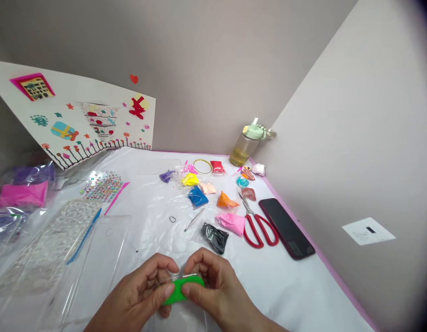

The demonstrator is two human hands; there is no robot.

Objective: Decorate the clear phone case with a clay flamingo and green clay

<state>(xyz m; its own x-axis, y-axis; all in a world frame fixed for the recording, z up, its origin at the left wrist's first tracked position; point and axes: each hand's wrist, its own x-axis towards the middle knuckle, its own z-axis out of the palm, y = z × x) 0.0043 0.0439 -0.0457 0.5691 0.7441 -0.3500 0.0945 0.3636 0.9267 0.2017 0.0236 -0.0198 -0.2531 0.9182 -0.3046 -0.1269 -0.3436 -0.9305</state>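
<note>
Left hand: my left hand (139, 295) comes in over the near edge of the tabletop (296, 286), fingers curled, thumb on top, its grip pinched on the left end of a green clay packet (180, 289).
Right hand: my right hand (213, 288) mirrors it, thumb and forefinger closed on the packet's right end.
Green clay packet: held between both hands just above the near edge, in clear wrap.
Mid tabletop: I see a black clay bag (215, 237), a pink clay bag (231, 223), red scissors (258, 228) and a dark phone (286, 227) toward the right edge; clear plastic sheets (54, 244) lie to the left.
Far tabletop: small coloured clay bags (198, 184), a bottle (246, 145) in the far right corner.
Room: a decorated card (78, 115) leans on the grey wall (216, 55).
</note>
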